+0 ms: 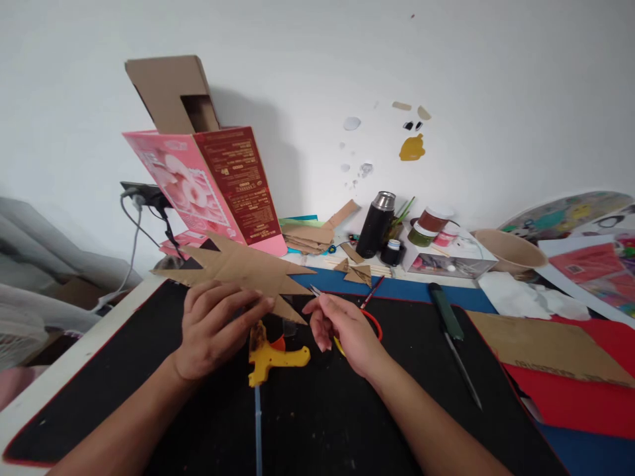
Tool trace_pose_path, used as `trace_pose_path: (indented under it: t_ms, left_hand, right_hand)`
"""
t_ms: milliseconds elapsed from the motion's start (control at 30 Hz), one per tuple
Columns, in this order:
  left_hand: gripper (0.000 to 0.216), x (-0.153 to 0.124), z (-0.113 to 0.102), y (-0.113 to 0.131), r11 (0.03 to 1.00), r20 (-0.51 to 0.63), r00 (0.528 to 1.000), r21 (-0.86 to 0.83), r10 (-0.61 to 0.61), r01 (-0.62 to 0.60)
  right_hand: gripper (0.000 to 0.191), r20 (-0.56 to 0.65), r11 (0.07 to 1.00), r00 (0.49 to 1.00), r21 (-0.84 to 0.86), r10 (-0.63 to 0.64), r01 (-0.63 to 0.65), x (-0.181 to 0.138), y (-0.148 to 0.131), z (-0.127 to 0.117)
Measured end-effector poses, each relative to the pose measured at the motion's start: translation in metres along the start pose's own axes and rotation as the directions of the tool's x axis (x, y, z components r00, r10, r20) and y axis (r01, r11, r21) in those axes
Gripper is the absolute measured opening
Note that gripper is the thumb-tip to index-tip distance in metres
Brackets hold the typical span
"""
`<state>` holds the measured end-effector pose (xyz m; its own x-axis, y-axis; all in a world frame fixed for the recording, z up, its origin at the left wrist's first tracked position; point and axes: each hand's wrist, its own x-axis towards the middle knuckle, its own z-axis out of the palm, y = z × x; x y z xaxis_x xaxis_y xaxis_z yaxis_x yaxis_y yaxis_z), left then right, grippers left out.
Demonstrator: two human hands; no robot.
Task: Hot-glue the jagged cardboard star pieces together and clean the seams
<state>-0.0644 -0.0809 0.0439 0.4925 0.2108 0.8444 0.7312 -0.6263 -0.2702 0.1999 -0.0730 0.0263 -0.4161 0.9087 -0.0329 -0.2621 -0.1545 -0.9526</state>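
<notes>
My left hand (218,324) grips the lower edge of a spiky cardboard cutout (248,264), its fingers lying over the face and its thumb hidden. Pointed tips of the cutout reach toward my right hand (347,324). That hand is closed round a pair of scissors (376,322). Their metal tips poke out past my thumb, and red and yellow handle loops show beside the palm. Between and below my hands lies a yellow hot glue gun (278,357) with a long translucent glue stick (258,423) in its back.
A black mat (347,410) covers the table. To the right lie a green-handled knife (449,324) and a cardboard sheet (546,347) on red material. Behind stand a pink box (198,185), a black flask (376,228), paint jars (431,221) and cardboard scraps (354,272).
</notes>
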Motion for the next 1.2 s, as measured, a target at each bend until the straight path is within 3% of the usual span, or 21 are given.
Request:
trace_pose_path:
  t_ms: [233, 1200]
  left_hand:
    - [0.026, 0.0029, -0.0008, 0.0071, 0.999, 0.023, 0.999, -0.031, 0.045, -0.044]
    - [0.026, 0.0021, 0.0015, 0.0083, 0.998, 0.039, 0.998, -0.050, 0.042, -0.040]
  right_hand:
    - [0.059, -0.071, 1.000, 0.997, 0.012, 0.021, -0.021, 0.0023, 0.0027, -0.0015]
    - [0.053, -0.107, 0.999, 0.993, -0.017, 0.044, -0.047, 0.0023, 0.0022, -0.0007]
